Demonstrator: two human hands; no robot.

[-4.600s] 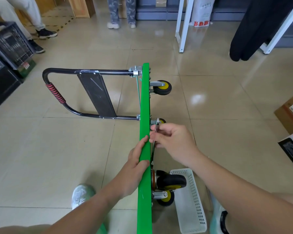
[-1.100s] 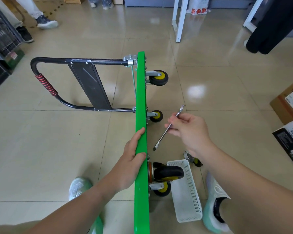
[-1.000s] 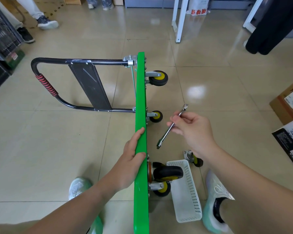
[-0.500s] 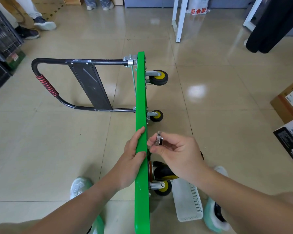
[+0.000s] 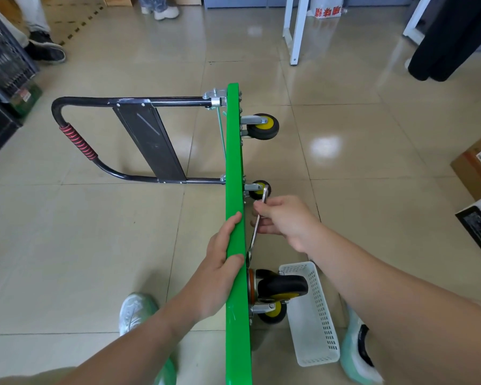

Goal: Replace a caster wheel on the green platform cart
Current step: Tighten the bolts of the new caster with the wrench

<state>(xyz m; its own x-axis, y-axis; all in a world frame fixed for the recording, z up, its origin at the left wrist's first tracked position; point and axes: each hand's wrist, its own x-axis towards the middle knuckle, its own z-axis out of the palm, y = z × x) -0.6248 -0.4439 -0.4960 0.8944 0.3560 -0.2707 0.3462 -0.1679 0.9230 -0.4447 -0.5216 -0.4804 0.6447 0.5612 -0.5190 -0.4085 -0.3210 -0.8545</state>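
Observation:
The green platform cart [image 5: 235, 168] stands on its long edge on the tiled floor, with its black folding handle [image 5: 78, 140] lying out to the left. My left hand [image 5: 222, 258] grips the cart's upper edge. My right hand [image 5: 285, 220] holds a slim metal wrench [image 5: 257, 227] against the cart's underside, its lower end near the mount of a large black caster wheel [image 5: 282, 284]. Yellow-hubbed casters show at the far end [image 5: 263, 126], mid-deck [image 5: 258, 188] and near end [image 5: 272, 312].
A white perforated basket [image 5: 314, 315] lies on the floor right of the near casters, between my two shoes [image 5: 135, 309] [image 5: 358, 354]. Cardboard boxes [image 5: 478, 173] stand at the right edge, a black crate [image 5: 3, 62] at the left, white frame legs [image 5: 296, 29] at the back.
My right hand swung the wrench out to the right, away from the cart, then brought it back against the underside. My left hand kept its grip on the cart's edge.

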